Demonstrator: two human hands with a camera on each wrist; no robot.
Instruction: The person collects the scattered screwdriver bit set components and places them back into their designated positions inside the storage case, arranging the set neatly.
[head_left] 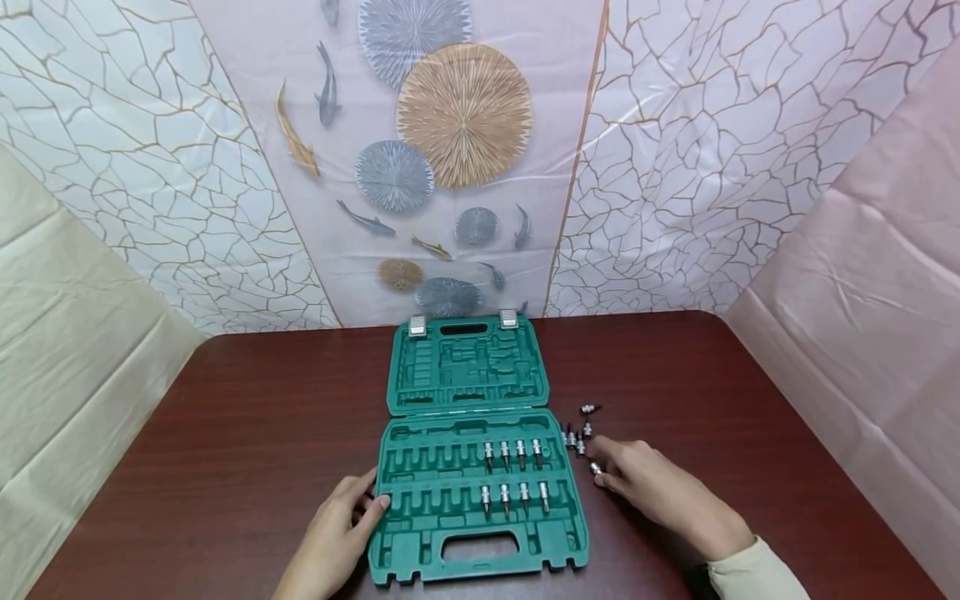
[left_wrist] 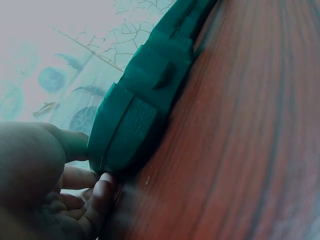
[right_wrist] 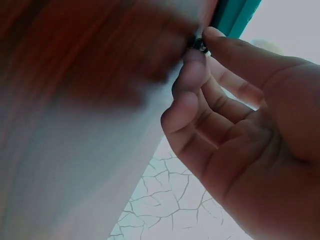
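An open green plastic tool case [head_left: 420, 546] lies on the table. My left hand [head_left: 333, 529] grips its left edge, thumb on top; in the left wrist view the fingertips [left_wrist: 106, 186] sit at the case's lower edge. Two rows of silver bit sockets [head_left: 506, 452] with dark tips fill slots on the right half of the case's near half. To the right of the case, my right hand [head_left: 660, 492] pinches a bit socket [head_left: 596, 469] between thumb and fingers. In the right wrist view only a small dark and shiny end of the bit socket [right_wrist: 200, 45] shows.
Several loose bit sockets [head_left: 572, 438] lie by the case's right side, with another bit socket [head_left: 590, 409] farther back. The case lid [head_left: 468, 396], with two metal latches [head_left: 508, 318], lies back toward the patterned cloth wall [head_left: 645, 250]. Slots on the left half hold nothing.
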